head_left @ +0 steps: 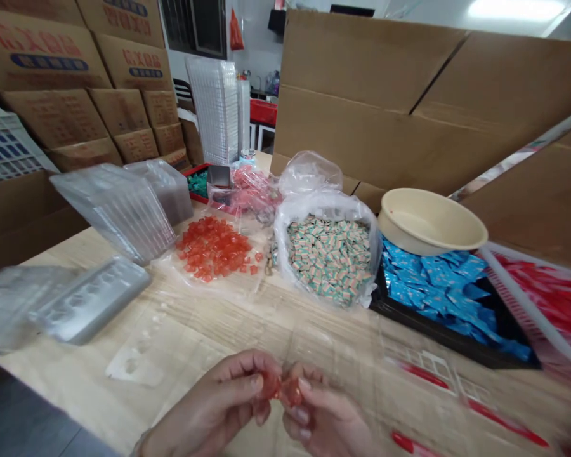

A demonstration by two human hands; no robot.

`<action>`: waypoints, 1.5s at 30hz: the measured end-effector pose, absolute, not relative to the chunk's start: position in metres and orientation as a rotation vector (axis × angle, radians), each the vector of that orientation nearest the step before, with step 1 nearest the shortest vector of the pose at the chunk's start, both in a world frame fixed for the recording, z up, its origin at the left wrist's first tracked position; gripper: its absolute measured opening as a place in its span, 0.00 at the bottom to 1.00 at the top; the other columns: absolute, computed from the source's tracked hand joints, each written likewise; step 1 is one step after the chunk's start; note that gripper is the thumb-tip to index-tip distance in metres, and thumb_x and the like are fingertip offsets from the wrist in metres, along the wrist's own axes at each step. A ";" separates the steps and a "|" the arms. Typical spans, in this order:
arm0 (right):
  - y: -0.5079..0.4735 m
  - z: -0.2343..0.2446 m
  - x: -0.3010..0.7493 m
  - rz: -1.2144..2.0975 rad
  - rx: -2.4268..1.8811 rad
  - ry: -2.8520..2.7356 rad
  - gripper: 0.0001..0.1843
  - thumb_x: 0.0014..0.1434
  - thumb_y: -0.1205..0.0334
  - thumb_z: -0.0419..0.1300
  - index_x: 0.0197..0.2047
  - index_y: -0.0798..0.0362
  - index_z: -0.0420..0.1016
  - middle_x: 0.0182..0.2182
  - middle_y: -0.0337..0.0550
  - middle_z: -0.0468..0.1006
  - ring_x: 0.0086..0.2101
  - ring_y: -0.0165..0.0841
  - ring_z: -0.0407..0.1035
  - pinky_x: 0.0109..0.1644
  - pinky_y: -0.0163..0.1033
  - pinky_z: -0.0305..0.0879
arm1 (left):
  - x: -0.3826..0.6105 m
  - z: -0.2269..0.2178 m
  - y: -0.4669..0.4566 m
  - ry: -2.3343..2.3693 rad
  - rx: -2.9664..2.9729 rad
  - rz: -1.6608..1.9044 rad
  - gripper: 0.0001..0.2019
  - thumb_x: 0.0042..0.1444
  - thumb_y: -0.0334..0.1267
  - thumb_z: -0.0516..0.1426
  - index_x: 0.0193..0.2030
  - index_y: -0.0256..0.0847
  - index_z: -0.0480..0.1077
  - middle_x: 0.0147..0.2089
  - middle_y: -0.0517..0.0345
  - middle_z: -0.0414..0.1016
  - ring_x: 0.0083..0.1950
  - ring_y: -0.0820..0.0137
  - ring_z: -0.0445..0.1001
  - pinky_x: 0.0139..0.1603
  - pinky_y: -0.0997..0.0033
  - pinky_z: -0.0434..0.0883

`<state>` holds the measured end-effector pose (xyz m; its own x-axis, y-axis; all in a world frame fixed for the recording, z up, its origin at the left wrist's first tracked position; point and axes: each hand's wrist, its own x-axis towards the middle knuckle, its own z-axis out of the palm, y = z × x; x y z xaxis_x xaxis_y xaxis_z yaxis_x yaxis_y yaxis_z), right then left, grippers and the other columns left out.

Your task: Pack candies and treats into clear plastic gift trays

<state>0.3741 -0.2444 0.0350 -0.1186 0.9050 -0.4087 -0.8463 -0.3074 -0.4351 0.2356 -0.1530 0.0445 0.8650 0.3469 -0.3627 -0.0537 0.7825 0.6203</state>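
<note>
Close to the front edge of the table, my left hand (228, 397) pinches a small red translucent piece (270, 384) between thumb and fingers. My right hand (326, 409) grips another such red piece (291, 392), right up against the first. Fingers cover much of both, so their exact kind is unclear. Farther back lies a heap of similar red translucent pieces (214, 247) on clear plastic film. Beside that heap stands a clear bag (285, 238) full of small printed packets (330, 257).
Clear plastic trays (118, 209) stand stacked at the left, with a single tray (92, 298) in front. To the right are a black tray (457, 336) of blue packets, a cream basin (433, 219) and a pink basket (533, 304). Clear packs with red strips (426, 374) lie at front right.
</note>
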 end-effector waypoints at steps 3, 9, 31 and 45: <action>-0.248 0.049 0.377 1.759 -0.628 -0.165 0.10 0.44 0.59 0.65 0.23 0.55 0.68 0.21 0.34 0.60 0.19 0.21 0.48 0.22 0.29 0.43 | 0.236 0.058 -0.151 0.454 0.547 0.219 0.05 0.45 0.35 0.59 0.31 0.38 0.73 0.27 0.57 0.66 0.26 0.78 0.62 0.29 0.78 0.60; -0.244 0.048 0.376 1.727 -0.546 -0.204 0.10 0.47 0.57 0.61 0.24 0.53 0.66 0.22 0.34 0.56 0.19 0.21 0.46 0.22 0.31 0.43 | 0.243 0.061 -0.147 0.475 0.472 0.214 0.04 0.42 0.35 0.61 0.27 0.37 0.73 0.28 0.57 0.67 0.27 0.77 0.64 0.28 0.78 0.62; -0.212 0.020 0.382 1.555 -1.150 -0.422 0.19 0.43 0.47 0.62 0.23 0.56 0.66 0.17 0.35 0.61 0.19 0.24 0.51 0.23 0.32 0.45 | 0.262 0.001 -0.141 0.675 0.963 0.325 0.19 0.41 0.49 0.59 0.38 0.40 0.71 0.21 0.63 0.63 0.21 0.78 0.55 0.21 0.77 0.52; -0.194 -0.001 0.408 0.834 -1.579 -1.324 0.10 0.56 0.62 0.52 0.39 0.52 0.71 0.33 0.43 0.69 0.35 0.31 0.65 0.40 0.36 0.60 | 0.275 -0.012 -0.130 0.696 0.685 0.316 0.14 0.44 0.46 0.58 0.25 0.36 0.65 0.19 0.67 0.54 0.21 0.80 0.51 0.22 0.78 0.51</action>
